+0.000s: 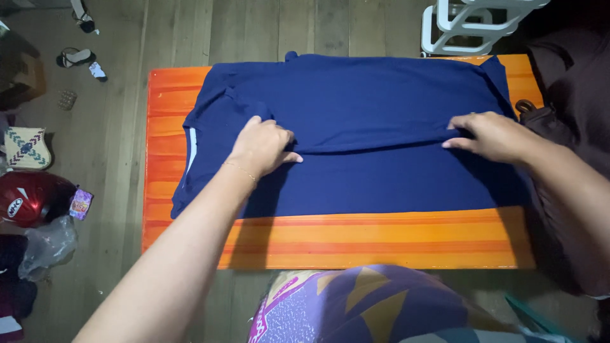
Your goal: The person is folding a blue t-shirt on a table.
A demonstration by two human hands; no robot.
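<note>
1. Patterned purple, yellow and white clothing (356, 305) on the person's own body fills the 6 o'clock edge of the head view, nearest the camera.
2. Beyond it lies an orange striped surface (381, 238), running wide across the middle of the picture over a wooden plank floor (121, 146).
3. Spread on the surface is a navy blue garment (362, 101), lying flat and covering most of the upper part of the orange, from about 9 o'clock to 3 o'clock.
4. A fold edge runs across the garment's middle, between the two hands.
5. The left hand (262, 146) rests on the garment at about 9 o'clock of its centre, fingers curled and closed on the fold edge, thumb pointing toward 3 o'clock. A thin bracelet (240, 169) sits on that wrist.
6. The right hand (489, 134) is at about 3 o'clock, fingers pointing toward 9 o'clock and pinching the same fold edge at the garment's right end.
7. The hands are well apart, with the fold stretched between them.
8. A white strip shows at the garment's left edge, at 9 o'clock of the left hand.
9. Off the surface: a red helmet (28, 198) and a clear plastic bag (47, 244) at 8 o'clock, sandals (76, 58) at 10 o'clock, a white plastic frame (473, 25) at 1 o'clock, and a dark bag (572, 76) at 3 o'clock.
</note>
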